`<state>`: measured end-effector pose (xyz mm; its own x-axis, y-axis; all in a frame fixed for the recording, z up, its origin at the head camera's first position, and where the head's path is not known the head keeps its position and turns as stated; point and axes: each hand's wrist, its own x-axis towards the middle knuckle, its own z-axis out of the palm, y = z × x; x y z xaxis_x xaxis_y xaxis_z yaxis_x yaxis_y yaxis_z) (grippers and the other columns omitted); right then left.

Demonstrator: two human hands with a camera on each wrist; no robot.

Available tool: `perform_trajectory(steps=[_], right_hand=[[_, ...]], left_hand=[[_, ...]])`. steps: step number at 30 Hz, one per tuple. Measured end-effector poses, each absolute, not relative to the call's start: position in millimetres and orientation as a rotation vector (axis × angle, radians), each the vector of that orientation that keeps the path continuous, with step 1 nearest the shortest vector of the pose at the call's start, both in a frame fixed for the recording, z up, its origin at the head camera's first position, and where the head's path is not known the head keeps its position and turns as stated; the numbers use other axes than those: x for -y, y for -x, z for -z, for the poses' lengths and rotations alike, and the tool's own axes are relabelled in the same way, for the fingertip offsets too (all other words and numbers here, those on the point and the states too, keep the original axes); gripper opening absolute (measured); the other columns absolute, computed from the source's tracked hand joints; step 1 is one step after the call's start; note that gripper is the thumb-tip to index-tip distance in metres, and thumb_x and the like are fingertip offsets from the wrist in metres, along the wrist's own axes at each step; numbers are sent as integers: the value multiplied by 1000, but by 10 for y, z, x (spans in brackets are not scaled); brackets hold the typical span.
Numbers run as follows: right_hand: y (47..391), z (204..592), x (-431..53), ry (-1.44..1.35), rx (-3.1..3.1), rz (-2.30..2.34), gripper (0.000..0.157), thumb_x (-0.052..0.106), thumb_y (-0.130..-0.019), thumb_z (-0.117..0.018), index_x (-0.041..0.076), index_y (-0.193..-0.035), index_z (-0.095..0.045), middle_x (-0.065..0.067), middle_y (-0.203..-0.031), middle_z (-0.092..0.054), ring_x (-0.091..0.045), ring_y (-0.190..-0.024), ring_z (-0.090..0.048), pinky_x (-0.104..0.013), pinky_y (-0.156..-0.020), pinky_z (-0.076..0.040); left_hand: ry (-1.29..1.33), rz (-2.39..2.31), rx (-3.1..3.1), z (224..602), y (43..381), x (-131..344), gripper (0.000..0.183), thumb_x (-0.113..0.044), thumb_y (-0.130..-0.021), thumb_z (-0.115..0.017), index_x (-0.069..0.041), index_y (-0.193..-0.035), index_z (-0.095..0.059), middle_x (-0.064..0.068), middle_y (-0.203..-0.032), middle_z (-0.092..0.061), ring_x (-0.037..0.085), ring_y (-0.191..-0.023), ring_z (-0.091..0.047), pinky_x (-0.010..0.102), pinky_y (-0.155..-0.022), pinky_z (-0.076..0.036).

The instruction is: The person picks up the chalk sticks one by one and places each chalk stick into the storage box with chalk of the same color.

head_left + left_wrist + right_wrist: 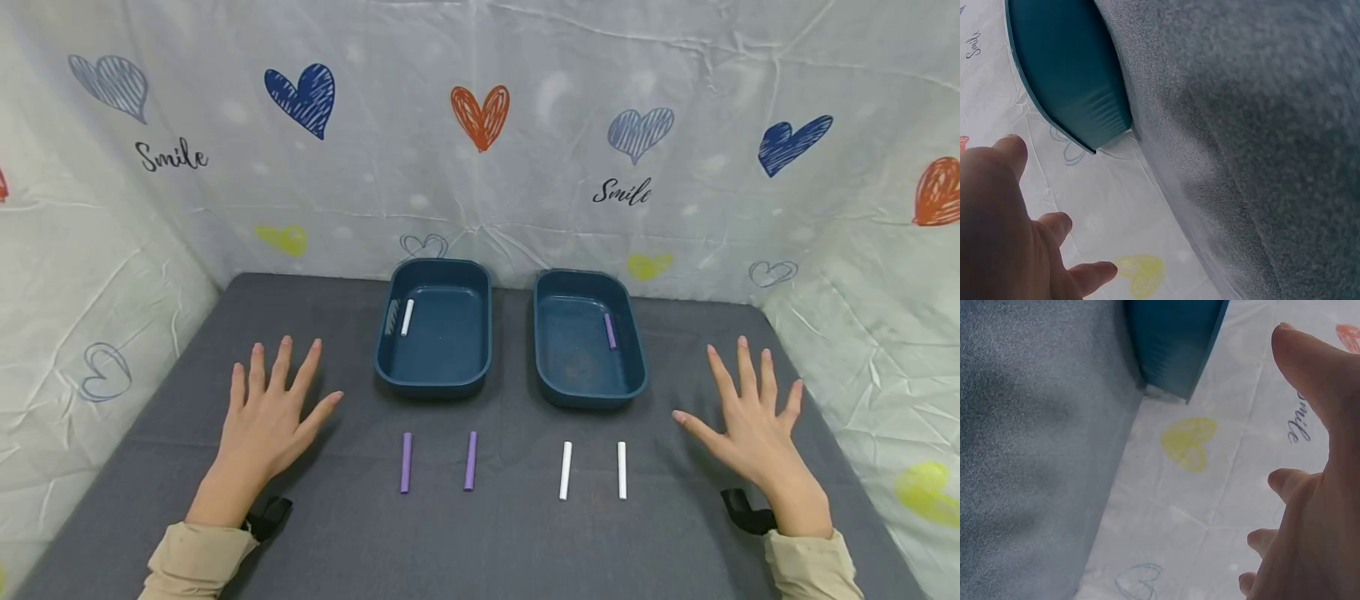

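My left hand (268, 421), fingers spread, is at the left side of the table and holds nothing. On the right side my right hand (753, 433) has its fingers spread too, with nothing in it. Between the hands lie two purple chalk sticks (406, 462) on the left and two white chalk sticks (566, 471) on the right. Behind them stand two dark blue trays. The left tray (433, 388) contains one white chalk stick (407, 317); the right tray (592, 400) contains one purple chalk stick (610, 331). In the left wrist view, a tray's side (1072, 69) shows beyond the thumb.
A grey cloth (495, 542) covers the table. White sheeting (540, 50) printed with hearts and "Smile" hangs behind and along both sides. A black wrist strap (267, 518) is on the left wrist, and another black strap (747, 512) on the right.
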<state>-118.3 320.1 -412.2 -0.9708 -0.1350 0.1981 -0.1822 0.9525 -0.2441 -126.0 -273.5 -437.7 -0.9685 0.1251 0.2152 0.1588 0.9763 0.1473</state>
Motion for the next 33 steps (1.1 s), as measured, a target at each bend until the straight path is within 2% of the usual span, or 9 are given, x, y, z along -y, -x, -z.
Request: perform_trajectory(steps=[24,33], right_hand=[[1155,4143,-3026,-283,2902,-378,103,61,-88,-64,29,-161,1,-14,-165,12,-38,-148,20,-76,-102,17],[1140,4154,-2944,-339,2896,-401,103,60,-88,-65,28,-161,0,-8,-165,17,-36,-148,20,-75,-104,17]], left_hand=[[205,231,2915,4352,1320,2594,84,-55,-98,-51,-22,-162,-6,26,-162,-9,47,-147,13,63,-116,9],[247,269,2891,4339,1354,2526,84,-53,-98,-53,-21,-162,-9,26,-162,-12,46,-148,10,61,-117,8]])
